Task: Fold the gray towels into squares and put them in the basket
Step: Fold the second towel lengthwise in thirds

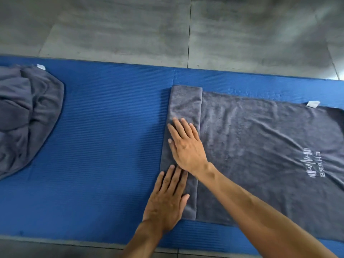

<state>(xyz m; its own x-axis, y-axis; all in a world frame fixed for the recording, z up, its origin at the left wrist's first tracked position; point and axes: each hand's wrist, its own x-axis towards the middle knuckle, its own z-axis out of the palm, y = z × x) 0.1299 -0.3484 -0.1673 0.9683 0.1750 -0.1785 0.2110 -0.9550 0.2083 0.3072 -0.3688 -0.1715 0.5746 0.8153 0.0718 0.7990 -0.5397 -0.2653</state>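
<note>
Both hands lie flat with straight fingers, holding nothing. The right hand (186, 146) presses on the narrow folded strip at the left end of the gray towel (260, 155), and the left hand (165, 202) presses on the same strip nearer the person. The towel is spread on a blue mat (111, 146). A crumpled towel (28, 112) lies well apart at the left mat edge, with bare mat between.
</note>
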